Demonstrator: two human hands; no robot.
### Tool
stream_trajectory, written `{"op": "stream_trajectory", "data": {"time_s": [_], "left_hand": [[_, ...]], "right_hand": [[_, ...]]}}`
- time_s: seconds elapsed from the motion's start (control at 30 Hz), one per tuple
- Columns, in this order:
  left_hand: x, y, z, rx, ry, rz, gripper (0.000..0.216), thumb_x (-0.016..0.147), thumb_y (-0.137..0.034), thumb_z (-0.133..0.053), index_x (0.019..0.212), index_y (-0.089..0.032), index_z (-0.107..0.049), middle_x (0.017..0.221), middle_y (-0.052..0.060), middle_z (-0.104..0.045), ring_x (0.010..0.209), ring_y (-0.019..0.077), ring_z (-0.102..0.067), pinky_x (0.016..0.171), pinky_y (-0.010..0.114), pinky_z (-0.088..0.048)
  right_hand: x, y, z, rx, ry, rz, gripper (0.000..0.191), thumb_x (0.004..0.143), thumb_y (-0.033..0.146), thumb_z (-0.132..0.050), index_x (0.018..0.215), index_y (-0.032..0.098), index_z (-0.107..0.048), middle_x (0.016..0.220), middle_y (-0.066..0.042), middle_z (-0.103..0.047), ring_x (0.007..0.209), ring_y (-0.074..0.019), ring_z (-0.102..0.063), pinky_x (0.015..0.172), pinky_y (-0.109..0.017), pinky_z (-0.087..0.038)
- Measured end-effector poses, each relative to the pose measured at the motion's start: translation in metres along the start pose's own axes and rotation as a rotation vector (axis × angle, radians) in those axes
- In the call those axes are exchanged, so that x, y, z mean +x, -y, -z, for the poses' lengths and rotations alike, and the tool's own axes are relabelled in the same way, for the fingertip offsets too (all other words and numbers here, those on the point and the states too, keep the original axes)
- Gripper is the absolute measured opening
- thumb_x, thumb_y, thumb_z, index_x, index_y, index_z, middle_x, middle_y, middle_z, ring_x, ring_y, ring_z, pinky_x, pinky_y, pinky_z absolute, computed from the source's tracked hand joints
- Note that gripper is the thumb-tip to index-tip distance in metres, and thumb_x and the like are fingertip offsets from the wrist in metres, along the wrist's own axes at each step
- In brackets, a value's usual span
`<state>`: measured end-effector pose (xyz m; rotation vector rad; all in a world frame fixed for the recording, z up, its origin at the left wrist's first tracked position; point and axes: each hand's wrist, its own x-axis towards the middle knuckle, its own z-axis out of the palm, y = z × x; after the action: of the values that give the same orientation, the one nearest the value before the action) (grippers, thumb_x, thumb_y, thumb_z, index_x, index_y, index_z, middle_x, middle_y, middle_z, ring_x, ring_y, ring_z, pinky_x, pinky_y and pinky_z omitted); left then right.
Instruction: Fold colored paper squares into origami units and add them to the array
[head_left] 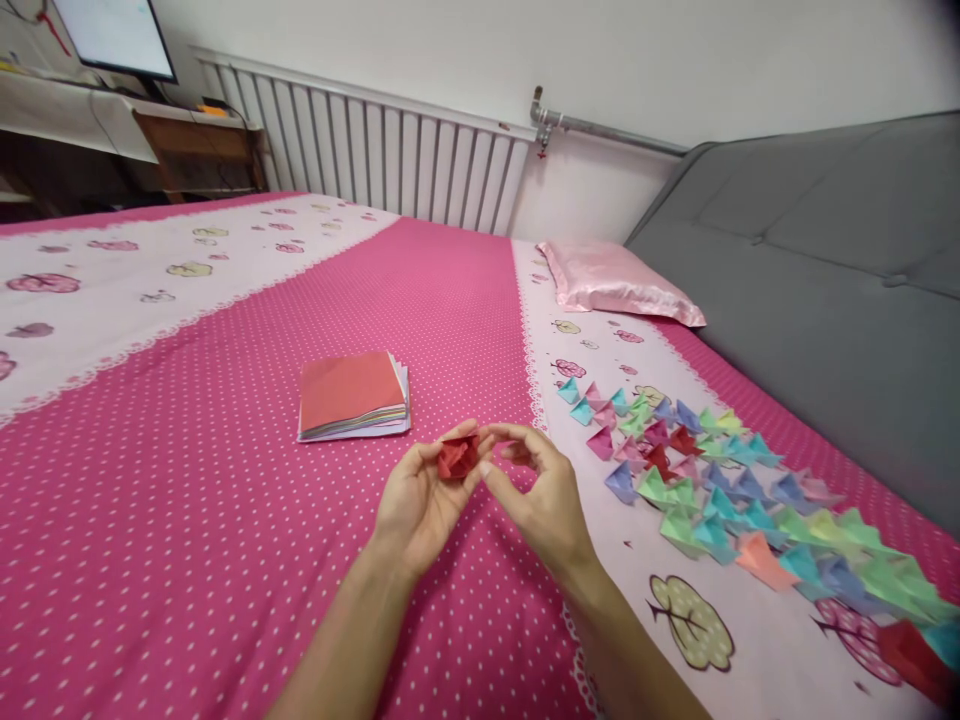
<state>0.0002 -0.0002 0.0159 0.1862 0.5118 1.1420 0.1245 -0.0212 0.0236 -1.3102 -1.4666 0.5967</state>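
Pink polka-dot bedding covers a wide bed [187, 480], with pale strips printed with small trees and fruit running along it; no writing or labels can be read anywhere. Both hands meet above the bed's middle: the left hand [416, 500] is cupped palm-up with its fingers curled around a small red folded paper [457, 457], and the right hand [536, 495] pinches the paper's right edge between thumb and fingertips. Just beyond the hands lies one stack of paper squares [354, 396], red on top with other colours showing at its edges. To the right, a long row of folded paper pieces [720, 490] (dozens, too many and too overlapped to count) lies on the pale strip. One pink pillow [619, 283] rests near a grey headboard [825, 290]. A white radiator [375, 150] lines the far wall.
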Motion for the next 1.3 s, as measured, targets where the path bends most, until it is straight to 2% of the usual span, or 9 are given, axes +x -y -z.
{"op": "stream_trajectory", "data": {"time_s": [0.17, 0.27, 0.43, 0.6, 0.77, 1.03, 1.3], "left_hand": [[-0.002, 0.012, -0.005, -0.028, 0.037, -0.039, 0.043, 0.080, -0.009, -0.034, 0.121, -0.005, -0.045, 0.098, 0.014, -0.064, 0.093, 0.0205, -0.062, 0.079, 0.029, -0.051], [-0.003, 0.017, -0.007, 0.002, 0.046, -0.054, 0.045, 0.078, -0.006, -0.035, 0.122, -0.005, -0.044, 0.098, 0.014, -0.064, 0.092, 0.0183, -0.062, 0.082, 0.028, -0.049], [-0.002, 0.020, -0.005, 0.155, 0.055, -0.084, 0.044, 0.075, -0.003, -0.040, 0.117, -0.010, -0.050, 0.098, 0.010, -0.063, 0.090, 0.0170, -0.062, 0.084, 0.029, -0.048], [-0.001, 0.021, -0.001, 0.320, -0.016, -0.148, 0.035, 0.073, -0.005, -0.047, 0.106, -0.012, -0.058, 0.093, 0.008, -0.063, 0.085, 0.0138, -0.060, 0.080, 0.024, -0.047], [0.001, 0.024, 0.004, 0.461, -0.025, -0.186, 0.026, 0.074, -0.012, -0.049, 0.098, -0.013, -0.060, 0.097, 0.007, -0.062, 0.088, 0.0151, -0.057, 0.082, 0.027, -0.044], [-0.002, 0.023, 0.006, 0.766, 0.032, -0.284, 0.028, 0.079, -0.017, -0.044, 0.104, -0.016, -0.057, 0.106, 0.007, -0.060, 0.094, 0.0166, -0.054, 0.085, 0.029, -0.039], [-0.005, 0.019, 0.004, 0.789, 0.048, -0.313, 0.027, 0.078, -0.016, -0.048, 0.102, -0.017, -0.060, 0.105, 0.007, -0.062, 0.093, 0.0162, -0.055, 0.083, 0.025, -0.039]], "right_hand": [[-0.001, -0.001, -0.006, -0.060, -0.061, -0.045, 0.023, 0.071, 0.018, -0.054, 0.092, 0.018, -0.064, 0.086, -0.005, -0.066, 0.073, -0.0155, -0.059, 0.069, -0.029, -0.049], [0.000, -0.003, -0.005, -0.130, -0.105, -0.047, 0.020, 0.073, 0.019, -0.053, 0.090, 0.019, -0.065, 0.086, -0.005, -0.067, 0.070, -0.0147, -0.059, 0.068, -0.028, -0.049], [0.001, -0.005, -0.004, -0.178, -0.110, -0.032, 0.017, 0.075, 0.022, -0.054, 0.084, 0.020, -0.067, 0.080, -0.003, -0.067, 0.063, -0.0138, -0.057, 0.065, -0.027, -0.047], [0.003, -0.007, -0.001, -0.071, -0.012, -0.134, 0.017, 0.074, 0.027, -0.055, 0.082, 0.018, -0.068, 0.076, -0.004, -0.069, 0.063, -0.0153, -0.059, 0.062, -0.027, -0.047], [0.003, -0.011, -0.002, -0.012, 0.034, -0.191, 0.018, 0.075, 0.032, -0.056, 0.078, 0.016, -0.065, 0.073, -0.005, -0.068, 0.064, -0.0168, -0.061, 0.061, -0.028, -0.047], [0.005, -0.015, -0.005, 0.250, 0.080, -0.297, 0.017, 0.073, 0.031, -0.059, 0.078, 0.015, -0.058, 0.068, -0.003, -0.064, 0.062, -0.0145, -0.060, 0.058, -0.025, -0.046], [0.006, -0.020, -0.006, 0.386, 0.091, -0.347, 0.018, 0.067, 0.029, -0.065, 0.075, 0.014, -0.059, 0.065, -0.001, -0.062, 0.057, -0.0120, -0.058, 0.056, -0.023, -0.045]]}}
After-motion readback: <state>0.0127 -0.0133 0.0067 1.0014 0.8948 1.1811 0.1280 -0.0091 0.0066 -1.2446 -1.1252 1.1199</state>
